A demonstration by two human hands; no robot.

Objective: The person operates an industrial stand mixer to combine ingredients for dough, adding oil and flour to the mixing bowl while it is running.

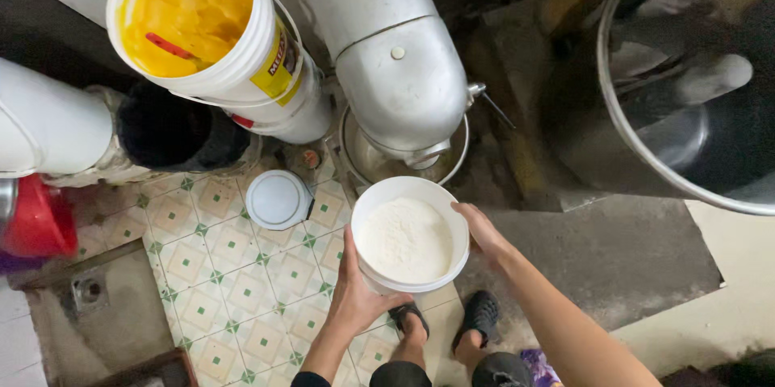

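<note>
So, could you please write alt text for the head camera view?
Two bare hands, left hand and right hand, hold a white bucket of white powder above a patterned tile floor, just before a metal stand mixer. A bucket of yellow paste stands nearby.

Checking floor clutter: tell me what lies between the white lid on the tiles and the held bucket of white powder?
Only bare patterned floor tiles separate the white lid from the bucket, as seen in the head view.

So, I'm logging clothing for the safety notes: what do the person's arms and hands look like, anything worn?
Both hands, left hand and right hand, are bare: no gloves, rings or watch visible. The right forearm is uncovered; a dark sleeve edge shows at the left arm's lower end.
</note>
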